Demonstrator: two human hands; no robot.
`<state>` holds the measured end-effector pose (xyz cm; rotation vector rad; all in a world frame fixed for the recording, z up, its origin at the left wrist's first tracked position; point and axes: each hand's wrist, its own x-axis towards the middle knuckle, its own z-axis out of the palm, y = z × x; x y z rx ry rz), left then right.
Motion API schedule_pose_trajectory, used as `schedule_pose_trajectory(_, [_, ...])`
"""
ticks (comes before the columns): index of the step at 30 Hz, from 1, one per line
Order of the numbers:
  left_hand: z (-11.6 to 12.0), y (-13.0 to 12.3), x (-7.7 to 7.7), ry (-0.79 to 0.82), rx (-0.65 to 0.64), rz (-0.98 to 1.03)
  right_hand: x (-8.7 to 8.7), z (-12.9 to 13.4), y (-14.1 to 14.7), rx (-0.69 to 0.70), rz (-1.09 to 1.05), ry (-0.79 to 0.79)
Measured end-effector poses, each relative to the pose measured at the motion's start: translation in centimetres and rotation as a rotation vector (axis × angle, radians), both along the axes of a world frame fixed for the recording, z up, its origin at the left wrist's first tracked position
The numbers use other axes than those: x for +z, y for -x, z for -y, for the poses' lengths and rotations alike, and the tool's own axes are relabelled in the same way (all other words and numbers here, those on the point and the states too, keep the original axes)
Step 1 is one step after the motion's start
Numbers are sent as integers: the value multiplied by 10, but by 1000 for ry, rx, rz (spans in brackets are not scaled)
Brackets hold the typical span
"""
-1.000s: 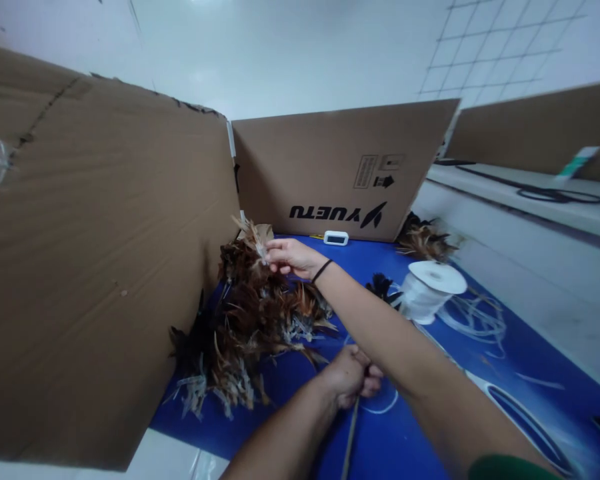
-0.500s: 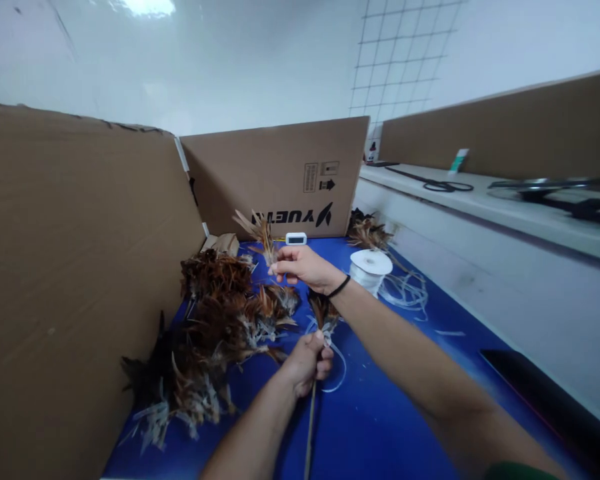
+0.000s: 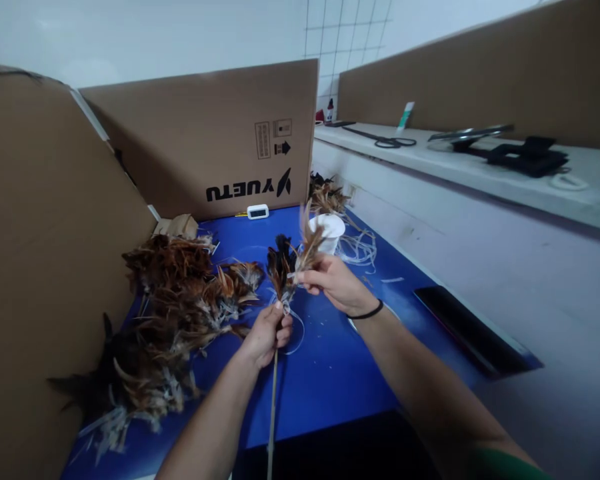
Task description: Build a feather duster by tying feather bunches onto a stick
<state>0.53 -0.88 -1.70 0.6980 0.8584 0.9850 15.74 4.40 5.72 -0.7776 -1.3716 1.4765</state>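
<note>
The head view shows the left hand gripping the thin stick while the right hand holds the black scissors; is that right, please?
No: the head view shows the right hand holding a brown feather bunch; the black scissors lie on the shelf. The left hand grips the thin stick.

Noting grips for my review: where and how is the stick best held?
Probably near its top, just below the dark feathers, from the left, as the left hand does: the stick looks thin and straight, and the right hand holds a feather bunch on the right.
</note>
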Motion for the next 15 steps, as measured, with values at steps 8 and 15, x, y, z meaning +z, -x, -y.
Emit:
schedule_pose_trajectory(8, [5,-6,0,-82,12,-119,-15,4,-1,-3,114,-47])
schedule_pose_trajectory(15, [11,-16,1,-103,-12,-239,-3,5,6,-19,370,-190])
